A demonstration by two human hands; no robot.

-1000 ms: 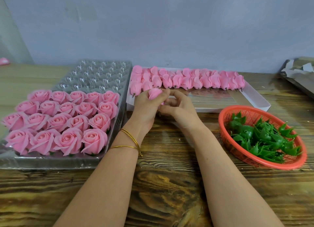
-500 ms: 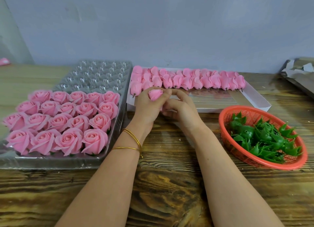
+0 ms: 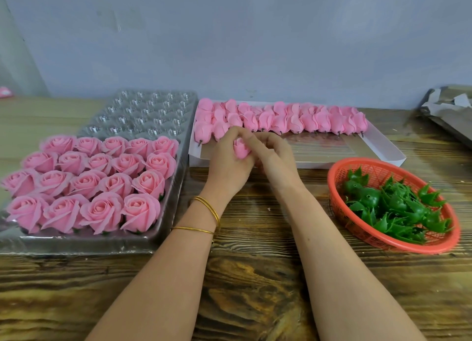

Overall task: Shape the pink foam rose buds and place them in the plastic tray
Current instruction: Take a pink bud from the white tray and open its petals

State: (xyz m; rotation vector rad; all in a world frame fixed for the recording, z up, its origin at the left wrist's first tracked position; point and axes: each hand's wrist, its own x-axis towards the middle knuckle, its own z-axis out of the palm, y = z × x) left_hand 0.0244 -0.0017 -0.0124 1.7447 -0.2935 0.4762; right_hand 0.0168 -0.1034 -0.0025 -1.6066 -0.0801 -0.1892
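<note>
A pink foam rose bud (image 3: 241, 147) sits between both hands at the table's middle. My left hand (image 3: 226, 161) cups it from the left with curled fingers, and my right hand (image 3: 272, 156) pinches its petals from the right. The clear plastic tray (image 3: 153, 103) lies to the left; several shaped pink roses (image 3: 102, 179) fill its near rows, and its far cells stand bare. Behind the hands, a white shallow box (image 3: 378, 151) holds a row of several unshaped pink buds (image 3: 293, 119).
An orange mesh basket (image 3: 383, 241) of green plastic calyxes (image 3: 393, 207) stands at the right. Grey cardboard pieces (image 3: 449, 110) lie at the far right edge. The wooden tabletop (image 3: 242, 289) runs under my forearms, and a grey wall stands behind.
Both hands have drawn the bud slightly nearer to me and turned it; the right fingers have shifted over its petals. Nothing else has moved.
</note>
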